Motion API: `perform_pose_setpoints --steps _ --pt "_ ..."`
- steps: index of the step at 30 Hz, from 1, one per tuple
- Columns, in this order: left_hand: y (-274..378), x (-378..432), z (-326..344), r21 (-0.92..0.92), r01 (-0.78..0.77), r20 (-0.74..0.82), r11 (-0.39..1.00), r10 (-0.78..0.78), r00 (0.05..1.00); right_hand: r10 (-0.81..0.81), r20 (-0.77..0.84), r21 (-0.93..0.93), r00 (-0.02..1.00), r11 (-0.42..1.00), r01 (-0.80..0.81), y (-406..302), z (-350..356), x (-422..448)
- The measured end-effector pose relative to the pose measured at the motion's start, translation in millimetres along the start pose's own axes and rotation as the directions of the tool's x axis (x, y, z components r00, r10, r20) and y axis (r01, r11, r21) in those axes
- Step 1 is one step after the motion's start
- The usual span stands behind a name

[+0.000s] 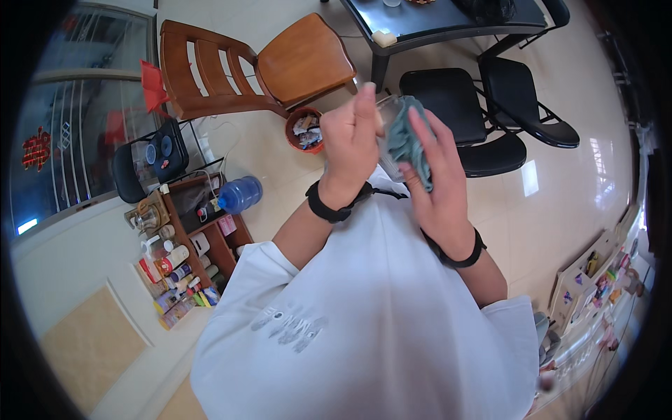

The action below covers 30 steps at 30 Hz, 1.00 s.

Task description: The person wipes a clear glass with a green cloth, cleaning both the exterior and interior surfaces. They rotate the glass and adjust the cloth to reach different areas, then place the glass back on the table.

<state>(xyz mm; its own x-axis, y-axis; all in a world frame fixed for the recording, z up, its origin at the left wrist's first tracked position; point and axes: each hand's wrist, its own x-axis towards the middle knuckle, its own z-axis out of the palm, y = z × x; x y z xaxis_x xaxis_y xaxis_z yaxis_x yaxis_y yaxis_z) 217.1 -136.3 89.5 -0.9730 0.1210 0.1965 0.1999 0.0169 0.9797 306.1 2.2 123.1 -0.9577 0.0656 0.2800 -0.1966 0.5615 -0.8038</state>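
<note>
A clear container point(388, 110), perhaps a cup or jar, is held in front of my chest, partly hidden by cloth and hands. My left hand point(349, 144) is closed on its left side, with the thumb raised. A crumpled grey-green cloth point(408, 137) lies against the container's right side, and the fingers and thumb of my right hand point(443, 184) press it there. Both wrists wear black bands. Whether the container is glass or plastic, I cannot tell.
A wooden chair point(304, 58) stands ahead at left, beside an orange bin point(304, 130) with rubbish. Black chairs point(438, 100) stand near a dark table point(446, 34) at upper right. A blue water bottle point(241, 194) lies by a wooden shelf point(176, 210) on the left.
</note>
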Motion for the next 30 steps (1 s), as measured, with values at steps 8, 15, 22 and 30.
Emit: perform_pose_setpoints --steps 8,15,22,30 --pt "20 -2 -2 -0.064 -0.032 -0.018 0.997 0.031 0.999 -0.017 -0.011 0.150 1.000 0.988 0.019 -1 -8 15" --pt "27 -4 -3 0.050 -0.237 0.007 0.970 0.236 0.972 -0.067 -0.023 0.173 0.998 0.982 0.070 -7 -15 24" --pt "40 1 -13 -0.041 -0.034 -0.069 0.999 0.031 0.997 -0.149 0.018 -0.004 0.989 0.989 0.150 -26 -12 12" --pt "37 15 -22 -0.336 -0.004 -0.261 0.942 -0.089 0.961 -0.234 0.070 0.036 0.970 0.972 0.232 -27 -15 28"
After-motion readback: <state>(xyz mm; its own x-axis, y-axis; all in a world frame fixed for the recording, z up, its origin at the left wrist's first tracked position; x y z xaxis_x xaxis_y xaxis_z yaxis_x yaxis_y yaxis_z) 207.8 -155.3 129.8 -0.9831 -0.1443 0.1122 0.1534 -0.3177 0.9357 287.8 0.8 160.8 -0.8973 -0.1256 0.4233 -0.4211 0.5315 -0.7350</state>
